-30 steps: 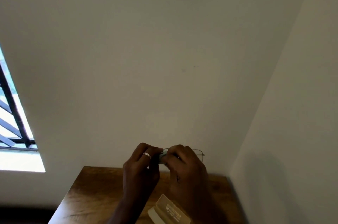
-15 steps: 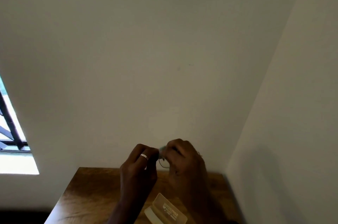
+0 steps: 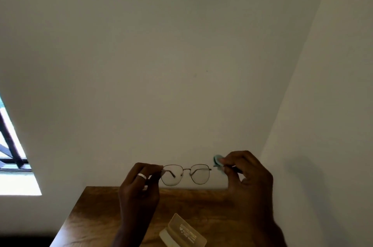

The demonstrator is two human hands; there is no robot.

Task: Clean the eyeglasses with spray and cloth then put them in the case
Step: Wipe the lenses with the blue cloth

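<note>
Pale walls are meeting in a corner behind a wooden worktop (image 3: pixel 96 216). Above its far edge, the left hand (image 3: pixel 139 186) is pinching the eyeglasses (image 3: pixel 185 174) by one end, while the right hand (image 3: pixel 246 176) is gripping a green cloth (image 3: pixel 217 161) just beside the other. Nearer the front edge, an open case (image 3: pixel 182 232) is lying on the wood.

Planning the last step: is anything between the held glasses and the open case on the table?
Nothing visible does. The glasses hang between both hands above the table; the case lies open below, nearer the person.

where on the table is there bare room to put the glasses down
Bare wood shows on the table between its left edge and the left hand, and along the back edge below the held glasses. Crowded near the front, around the open case between both wrists.
</note>
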